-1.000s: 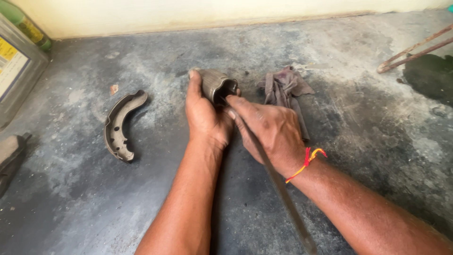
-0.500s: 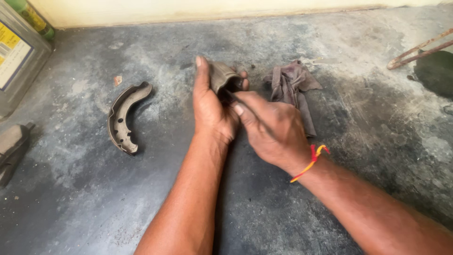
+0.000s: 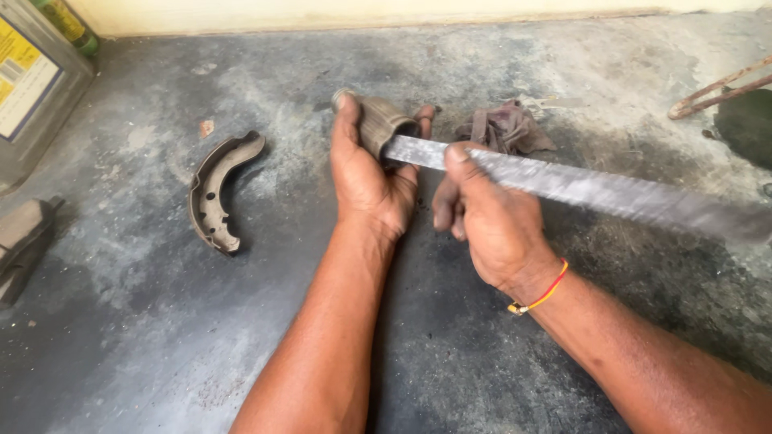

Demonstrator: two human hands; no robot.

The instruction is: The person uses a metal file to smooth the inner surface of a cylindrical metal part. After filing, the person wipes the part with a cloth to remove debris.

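On the floor (image 3: 161,337), centre far, left hand (image 3: 366,189) is gripping a brake shoe (image 3: 379,124) upright, bracing it. Right hand (image 3: 486,217) is closed round a long file (image 3: 595,191), laying its tip flat across the shoe. A second shoe (image 3: 215,191) is lying apart, left.

A single head-worn camera looks steeply down and forward from close range over the person's forearms onto the concrete floor (image 3: 161,337), toward the far wall (image 3: 402,12).
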